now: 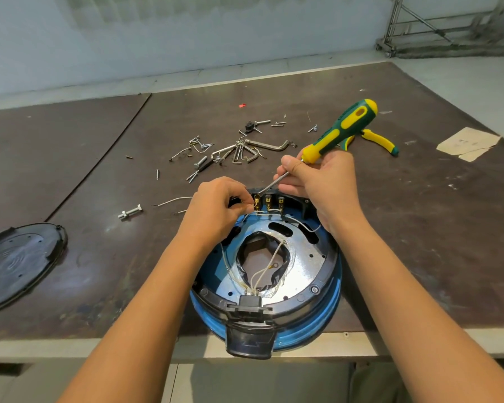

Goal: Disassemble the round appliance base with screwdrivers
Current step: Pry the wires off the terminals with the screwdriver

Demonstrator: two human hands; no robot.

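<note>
Left hand (213, 205): thumb and forefinger pinched together on a white wire (269, 211) right at the leftmost brass spade terminal (257, 202), other fingers curled under. Right hand (323, 187): fingers clamped round the bare shank of the green-and-yellow screwdriver (342, 130), thumb on top. The handle sticks up past the knuckles, unheld. Blade tip lands just beyond the left fingertips, at that same terminal; touching or just off, can't tell. Two more terminals sit just right of the left fingertips, under the right hand's fingers.

Round appliance base (328, 282) lies open side up beneath both wrists, at the near table edge. Blue shell, black rim, shiny metal plate (309, 257) inside with a ragged centre hole and loose leads.

Step, as judged: levering the wire's connector off its tab. To do it well:
- Keep the choked-up grip on the shank; short lever, fine control.
- Seat the blade between connector and tab, twist gently, no stabbing.
- Left pinch should pull straight along the tab, on the connector rather than the thin lead, which could tear.
- Watch for blade slip toward the left fingertips, which are right beside it.

Black cover (18, 263) lies well left of the left forearm, and a bolt with nut (130, 212) is left of the left knuckles. Hex keys (245, 149) and loose screws are beyond both hands. Pliers (381, 142) lie beyond the right hand, behind the handle.
</note>
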